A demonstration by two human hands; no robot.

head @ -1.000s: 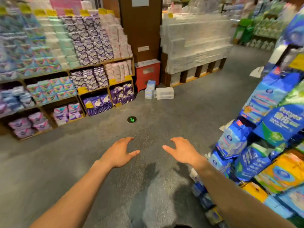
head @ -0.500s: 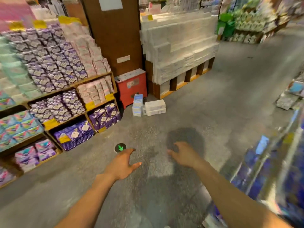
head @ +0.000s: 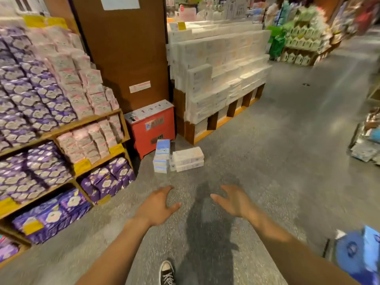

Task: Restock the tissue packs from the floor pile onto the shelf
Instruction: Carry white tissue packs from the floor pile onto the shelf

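A small pile of tissue packs lies on the grey floor ahead: a stack of blue-and-white packs (head: 161, 156) and, touching it on the right, two long white packs (head: 187, 159) lying flat. My left hand (head: 157, 208) and my right hand (head: 232, 200) are stretched out in front of me, fingers apart, empty, well short of the pile. The wooden shelf (head: 98, 120) on the left holds purple and pink packs. A stepped white tissue display (head: 218, 79) stands behind the pile.
A red box (head: 153, 128) stands right behind the floor pile, against a brown pillar (head: 127, 50). My black sneaker (head: 167, 273) shows at the bottom. Blue packs (head: 357, 251) sit at the lower right, more goods at the right edge.
The view has swung left and moved closer to the floor pile, which now looks larger. The blue display on the right has slid almost out of view. Both hands stay open and empty.
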